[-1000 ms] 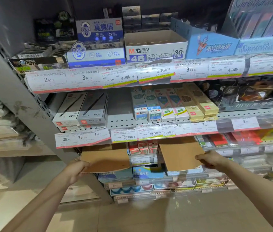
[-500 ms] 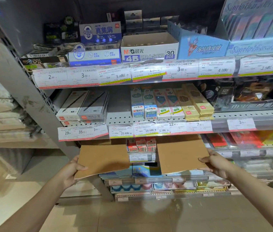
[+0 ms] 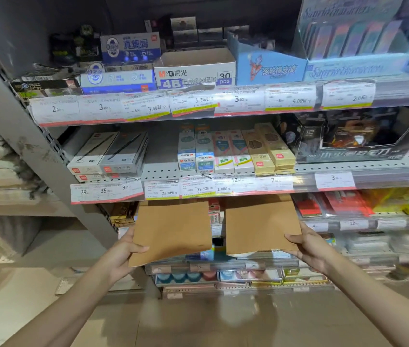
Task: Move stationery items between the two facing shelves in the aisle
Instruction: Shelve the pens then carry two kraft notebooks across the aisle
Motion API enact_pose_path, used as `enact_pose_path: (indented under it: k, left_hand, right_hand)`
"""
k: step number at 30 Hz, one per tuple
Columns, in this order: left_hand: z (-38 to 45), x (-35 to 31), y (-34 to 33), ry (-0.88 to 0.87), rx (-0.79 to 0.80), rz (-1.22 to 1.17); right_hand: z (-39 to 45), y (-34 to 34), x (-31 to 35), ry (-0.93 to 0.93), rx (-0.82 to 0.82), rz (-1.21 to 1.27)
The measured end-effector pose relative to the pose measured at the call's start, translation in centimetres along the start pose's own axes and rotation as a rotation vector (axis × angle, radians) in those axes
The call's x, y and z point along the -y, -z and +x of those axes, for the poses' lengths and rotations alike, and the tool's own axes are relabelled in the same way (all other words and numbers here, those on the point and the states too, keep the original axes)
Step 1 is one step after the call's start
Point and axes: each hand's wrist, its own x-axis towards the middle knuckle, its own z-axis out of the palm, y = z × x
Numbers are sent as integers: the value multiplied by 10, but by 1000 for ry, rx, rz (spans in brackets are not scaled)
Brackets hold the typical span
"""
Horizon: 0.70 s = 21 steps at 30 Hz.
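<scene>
Shelving [image 3: 48, 156] of grey metal fills the view, its tiers fronted with clear strips of price tags [image 3: 145, 106]. On the top tier sit an open white eraser box [image 3: 195, 71] marked 4B and a blue carton [image 3: 271, 66] just to its right. One tier down, grey pen boxes [image 3: 109, 156] lie at the left, a row of narrow pencil boxes [image 3: 233, 149] stands near the middle, and a dark display box [image 3: 358, 139] sits to the right. Lower tiers hold red packs [image 3: 333, 204] and other small goods too blurred to name. Beige floor [image 3: 198, 321] shows below. Both arms reach forward in front of the third tier. The left hand [image 3: 120, 254] grips the lower left corner of a brown kraft booklet [image 3: 170, 231], thumb laid on the top face and the other fingers hidden beneath, so it is pinched shut on the cover. This booklet tilts a little, its far edge just under the price strip. The right hand [image 3: 308, 249] holds a second brown booklet [image 3: 261, 224] by its lower right corner in the same manner, thumb on top and fingers under, clamped on it. The two booklets lie side by side, apart, with a narrow gap between them through which small red-and-white boxes [image 3: 214, 211] show. Neither booklet rests on a shelf; both hang in the air before the tier's front edge.
</scene>
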Motion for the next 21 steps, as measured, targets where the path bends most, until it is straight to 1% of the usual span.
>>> enact_pose_path:
  k: [4, 8, 11, 16, 21]
  left_hand:
    - [21, 10, -41, 57, 41, 30]
    - [34, 15, -94, 88, 114, 132]
    - [45, 23, -121, 100, 150, 172]
    - [62, 39, -145, 157, 81, 222]
    - [72, 55, -159, 125, -5, 484]
  right_hand:
    - [-5, -1, -2, 6, 26, 8]
    - [-7, -4, -3, 4, 20, 35]
    - [-6, -5, -4, -6, 16, 33]
    - [-4, -3, -13, -50, -18, 27]
    - [-1, -1, -21, -106, -104, 22]
